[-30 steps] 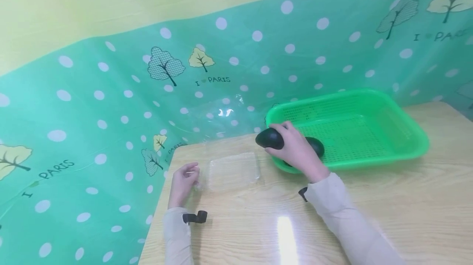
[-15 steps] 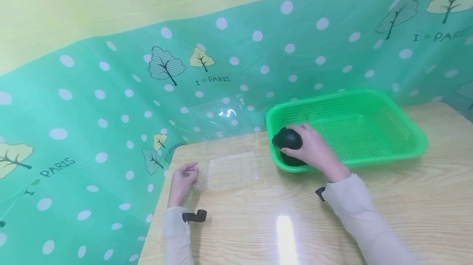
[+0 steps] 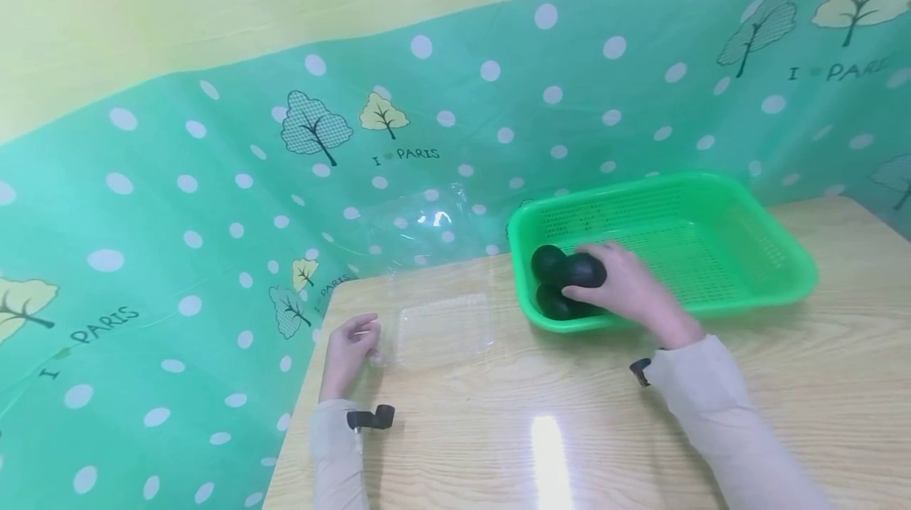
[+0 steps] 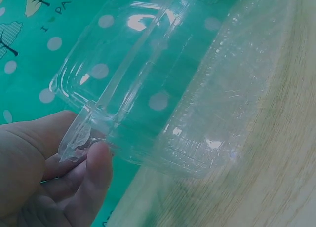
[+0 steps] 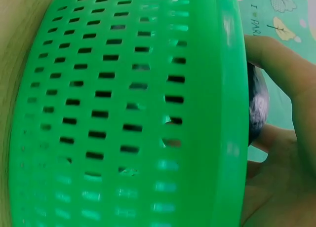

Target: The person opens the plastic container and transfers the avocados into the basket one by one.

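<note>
My right hand [image 3: 633,289] grips a dark avocado [image 3: 585,270] inside the left end of a green plastic basket [image 3: 712,308]. Two more dark avocados lie there, one avocado [image 3: 548,263] to its left and another avocado [image 3: 553,303] nearer the front wall. In the right wrist view the basket wall hides most of the held avocado [image 5: 257,106]. At the left, my left hand [image 3: 350,352] pinches the corner tab of a clear plastic clamshell container [image 4: 197,113] between thumb and finger. The container stands with its lid [image 3: 420,217] raised against the backdrop.
Everything stands on a light wooden table [image 3: 463,431]. Behind it hangs a green dotted cloth [image 3: 235,320] with tree prints, touching the back and left table edges. The basket's raised rim surrounds the avocados.
My right hand has moved right from over the basket's left rim to inside it, still around an avocado. Another avocado now shows to its left. My left hand and the container stay put.
</note>
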{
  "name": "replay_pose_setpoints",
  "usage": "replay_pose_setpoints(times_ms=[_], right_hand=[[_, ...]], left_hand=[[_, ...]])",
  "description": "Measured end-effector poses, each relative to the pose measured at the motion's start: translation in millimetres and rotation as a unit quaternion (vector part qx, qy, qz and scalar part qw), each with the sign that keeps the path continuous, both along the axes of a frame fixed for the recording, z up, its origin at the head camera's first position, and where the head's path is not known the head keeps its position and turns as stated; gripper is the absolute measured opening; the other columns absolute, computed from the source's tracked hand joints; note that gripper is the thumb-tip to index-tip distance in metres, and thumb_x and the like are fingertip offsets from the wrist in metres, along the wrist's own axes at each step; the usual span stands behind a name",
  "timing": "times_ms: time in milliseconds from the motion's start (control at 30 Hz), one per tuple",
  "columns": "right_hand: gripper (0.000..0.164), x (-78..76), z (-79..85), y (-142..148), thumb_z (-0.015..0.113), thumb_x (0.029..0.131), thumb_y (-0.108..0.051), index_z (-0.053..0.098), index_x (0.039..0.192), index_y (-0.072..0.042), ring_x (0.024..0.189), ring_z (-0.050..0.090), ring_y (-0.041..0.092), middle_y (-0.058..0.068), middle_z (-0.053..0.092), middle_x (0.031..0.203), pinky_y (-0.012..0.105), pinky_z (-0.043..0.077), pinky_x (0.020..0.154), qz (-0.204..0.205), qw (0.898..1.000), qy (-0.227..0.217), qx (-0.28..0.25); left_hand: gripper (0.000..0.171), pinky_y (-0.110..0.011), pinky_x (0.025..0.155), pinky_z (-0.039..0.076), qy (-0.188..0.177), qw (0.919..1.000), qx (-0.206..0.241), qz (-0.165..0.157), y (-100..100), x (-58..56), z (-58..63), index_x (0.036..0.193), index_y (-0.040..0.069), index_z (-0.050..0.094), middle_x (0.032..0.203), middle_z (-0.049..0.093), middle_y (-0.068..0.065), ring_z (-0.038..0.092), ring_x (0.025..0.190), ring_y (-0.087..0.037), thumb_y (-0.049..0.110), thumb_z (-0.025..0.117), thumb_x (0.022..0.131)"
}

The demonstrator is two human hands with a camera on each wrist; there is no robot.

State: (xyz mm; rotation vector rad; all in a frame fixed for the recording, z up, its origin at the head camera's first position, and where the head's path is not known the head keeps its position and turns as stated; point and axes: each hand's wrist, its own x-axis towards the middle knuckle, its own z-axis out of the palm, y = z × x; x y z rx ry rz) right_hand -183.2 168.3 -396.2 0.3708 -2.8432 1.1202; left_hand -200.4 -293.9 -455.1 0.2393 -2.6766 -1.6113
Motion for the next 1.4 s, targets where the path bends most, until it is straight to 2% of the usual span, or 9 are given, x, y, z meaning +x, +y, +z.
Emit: replay_pose_setpoints(times_ms=[133,367,567,800,967,1200,1267,1333,1400], right_hand=[[0.064,0.2,-3.7,5.9,0.078,0.084,-0.038,0.058,0.13,0.001,0.111,0.057,0.04,0.024,0.059,0.125,0.056,0.051,0.088,0.003,1.0,-0.005,-0.008],[0.053,-1.9,-12.7,11.2,0.078,0.083,-0.041,0.066,0.118,-0.003,0.102,0.062,0.031,0.014,0.069,0.11,0.05,0.053,0.085,0.024,0.999,-0.016,-0.013],[0.049,-3.2,-15.5,15.4,0.077,0.084,-0.037,0.065,0.116,-0.002,0.1,0.063,0.03,0.013,0.069,0.107,0.05,0.052,0.084,0.032,0.999,-0.024,-0.014],[0.039,-3.4,-16.5,22.0,0.075,0.086,-0.035,0.064,0.104,-0.002,0.092,0.063,0.028,0.012,0.068,0.098,0.049,0.053,0.08,0.032,0.999,-0.033,-0.002],[0.04,-4.3,-19.1,27.4,0.074,0.086,-0.033,0.066,0.106,0.0,0.095,0.064,0.032,0.015,0.069,0.102,0.052,0.053,0.082,0.027,0.999,-0.035,0.012],[0.034,-4.3,-17.9,31.0,0.072,0.088,-0.034,0.063,0.101,-0.004,0.076,0.057,0.022,0.006,0.062,0.085,0.038,0.049,0.069,0.036,0.996,-0.065,0.042],[0.036,-4.1,-17.6,31.4,0.07,0.089,-0.034,0.064,0.104,-0.002,0.078,0.058,0.023,0.009,0.064,0.087,0.039,0.05,0.069,0.037,0.995,-0.078,0.047],[0.048,-3.1,-16.8,32.1,0.069,0.09,-0.036,0.062,0.113,0.005,0.087,0.062,0.03,0.018,0.067,0.099,0.045,0.053,0.075,0.033,0.994,-0.093,0.055],[0.059,-2.7,-16.7,33.3,0.068,0.09,-0.037,0.057,0.121,0.012,0.099,0.063,0.041,0.029,0.065,0.113,0.052,0.054,0.08,0.027,0.991,-0.112,0.062]], left_hand=[[0.041,-0.021,0.067,0.056,0.007,0.9999,-0.009,-0.004,-0.5,2.0,-0.2,0.135,0.0,0.056,0.125,0.061,-0.024,0.065,0.068,-0.015,0.012,0.06,0.097],[0.04,-0.022,0.069,0.057,0.005,0.9999,-0.013,0.006,-5.5,5.4,-1.5,0.134,0.002,0.058,0.124,0.061,-0.022,0.068,0.076,-0.024,0.015,0.062,0.096],[0.041,-0.022,0.069,0.057,0.006,0.9999,-0.015,0.001,-6.5,4.0,-2.9,0.135,0.001,0.057,0.123,0.062,-0.023,0.069,0.08,-0.029,0.016,0.062,0.097],[0.041,-0.023,0.069,0.057,0.002,0.9998,-0.021,0.001,-6.5,2.2,-3.8,0.135,0.003,0.057,0.123,0.062,-0.02,0.068,0.077,-0.028,0.015,0.061,0.096],[0.039,-0.023,0.068,0.057,0.004,0.9999,-0.013,-0.001,-4.8,0.0,-3.5,0.134,0.004,0.058,0.122,0.062,-0.02,0.068,0.076,-0.027,0.015,0.062,0.096],[0.04,-0.023,0.067,0.056,0.002,0.9999,-0.013,-0.004,-2.7,0.2,-4.2,0.135,0.003,0.058,0.122,0.062,-0.02,0.067,0.072,-0.024,0.015,0.062,0.097],[0.04,-0.023,0.067,0.057,0.003,0.9999,-0.013,-0.003,-1.9,0.4,-4.1,0.134,0.003,0.058,0.122,0.063,-0.02,0.068,0.073,-0.024,0.015,0.062,0.096],[0.04,-0.023,0.068,0.057,0.005,0.9999,-0.015,-0.004,-0.8,0.6,-3.6,0.134,0.003,0.059,0.122,0.063,-0.02,0.068,0.074,-0.026,0.015,0.062,0.096],[0.04,-0.024,0.069,0.057,0.005,0.9999,-0.015,-0.005,0.4,0.1,-3.4,0.134,0.004,0.058,0.122,0.063,-0.02,0.068,0.075,-0.026,0.015,0.062,0.096]])
